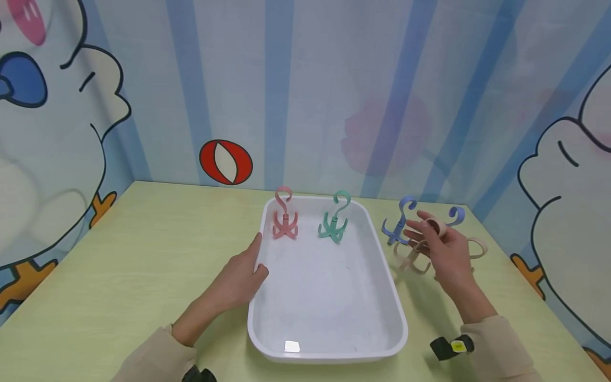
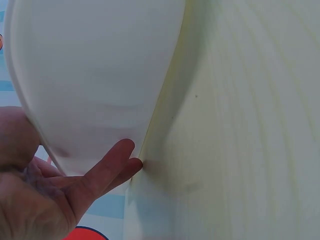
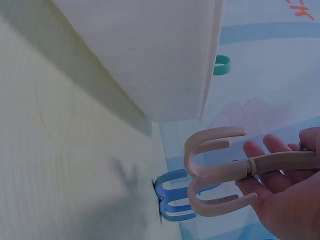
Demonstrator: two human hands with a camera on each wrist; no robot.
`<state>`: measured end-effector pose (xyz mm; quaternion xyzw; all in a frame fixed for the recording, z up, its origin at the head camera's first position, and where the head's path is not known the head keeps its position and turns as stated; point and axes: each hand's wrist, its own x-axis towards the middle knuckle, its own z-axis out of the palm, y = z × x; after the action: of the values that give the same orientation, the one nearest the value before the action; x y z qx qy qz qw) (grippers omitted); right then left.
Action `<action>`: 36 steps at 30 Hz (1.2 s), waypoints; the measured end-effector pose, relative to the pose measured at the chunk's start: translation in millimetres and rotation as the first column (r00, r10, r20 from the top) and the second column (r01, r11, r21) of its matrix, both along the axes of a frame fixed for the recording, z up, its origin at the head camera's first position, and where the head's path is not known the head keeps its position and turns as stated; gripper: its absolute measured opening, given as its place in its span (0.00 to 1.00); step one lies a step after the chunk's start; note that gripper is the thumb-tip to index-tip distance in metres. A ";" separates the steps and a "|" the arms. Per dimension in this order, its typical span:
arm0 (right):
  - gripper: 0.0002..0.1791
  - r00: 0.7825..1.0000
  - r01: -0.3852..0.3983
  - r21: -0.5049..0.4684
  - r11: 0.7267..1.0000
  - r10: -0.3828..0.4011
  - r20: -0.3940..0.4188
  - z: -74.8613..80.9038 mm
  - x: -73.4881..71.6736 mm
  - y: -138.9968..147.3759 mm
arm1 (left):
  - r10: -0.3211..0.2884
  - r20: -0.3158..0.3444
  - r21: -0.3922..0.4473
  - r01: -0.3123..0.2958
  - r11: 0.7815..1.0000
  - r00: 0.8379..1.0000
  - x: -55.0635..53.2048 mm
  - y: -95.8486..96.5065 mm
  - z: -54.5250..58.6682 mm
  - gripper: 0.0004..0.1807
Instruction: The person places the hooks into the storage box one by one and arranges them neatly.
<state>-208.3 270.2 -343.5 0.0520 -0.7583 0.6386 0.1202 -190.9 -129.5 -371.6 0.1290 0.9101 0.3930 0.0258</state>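
My left hand (image 1: 238, 276) grips the left rim of a white tray (image 1: 329, 297), with fingers (image 2: 107, 165) along its outer wall in the left wrist view. To the right of the tray, my right hand (image 1: 448, 254) holds a beige four-prong hook (image 3: 215, 175) by its stem, above the table. Its prongs point away from the palm. Inside the tray's far end, a pink hook (image 1: 285, 228) stands at the left and a green hook (image 1: 334, 228) to its right. A blue hook (image 1: 395, 233) stands on the table just beyond my right hand.
Behind my right hand, the curled top of another blue hook (image 1: 456, 215) and a second beige hook (image 1: 479, 248) show; their lower parts are hidden. The pale yellow table (image 1: 167, 254) ends at a striped cloth backdrop (image 1: 315, 95) with cartoon figures on both sides.
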 end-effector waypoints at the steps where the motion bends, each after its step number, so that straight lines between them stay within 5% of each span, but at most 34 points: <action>1: 0.33 1.000 -0.003 0.005 1.000 0.003 -0.003 1.2 -0.2 0.3 | 0.000 0.000 0.000 0.000 1.000 1.000 0.0 0.0 0.1 0.41; 36: 0.23 0.998 -0.066 -0.067 0.996 0.065 -0.021 35.9 -1.9 -14.5 | 0.004 -0.010 0.002 -0.004 1.000 1.000 0.9 0.2 1.0 0.41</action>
<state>-210.2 255.7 -307.7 0.0786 -0.7329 0.6671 0.1082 -190.0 -129.3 -370.6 0.1290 0.9102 0.3931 0.0204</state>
